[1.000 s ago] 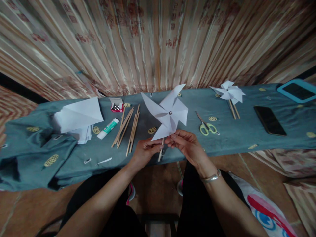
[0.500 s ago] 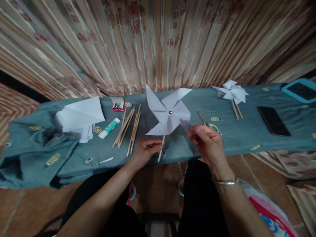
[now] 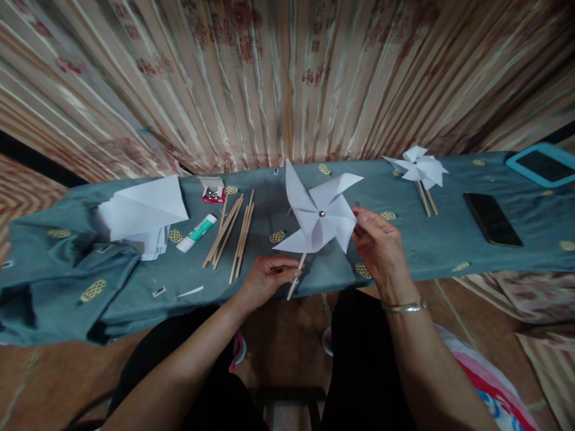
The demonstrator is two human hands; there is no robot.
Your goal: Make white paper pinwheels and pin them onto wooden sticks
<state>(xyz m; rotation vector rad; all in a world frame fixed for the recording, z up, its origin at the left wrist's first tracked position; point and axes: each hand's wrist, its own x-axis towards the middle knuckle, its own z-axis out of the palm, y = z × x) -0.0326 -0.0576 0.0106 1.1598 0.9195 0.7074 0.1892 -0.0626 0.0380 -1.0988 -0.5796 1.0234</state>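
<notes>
A white paper pinwheel (image 3: 330, 224) with a silver pin at its centre is held up over the table, tilted slightly to the right. My left hand (image 3: 269, 276) is closed round its wooden stick (image 3: 302, 261), below the paper blades. At the right side, the bent fingertips of my right hand (image 3: 380, 242) pinch the edge of a blade. Behind that hand lie scissors, almost wholly covered by it. Left of the pinwheel are several loose wooden sticks (image 3: 229, 230).
White paper sheets (image 3: 146, 203), a glue stick (image 3: 196, 233) and a small red box of pins (image 3: 212, 193) lie on the left. Two sticks with finished-looking white pinwheels (image 3: 420, 167), a black phone (image 3: 493, 219) and a blue-framed device (image 3: 516, 161) are on the right.
The pinwheel has turned and leaned to the right. My right hand has moved up to its blade edge, now covering most of the scissors. My left hand keeps its hold on the stick.
</notes>
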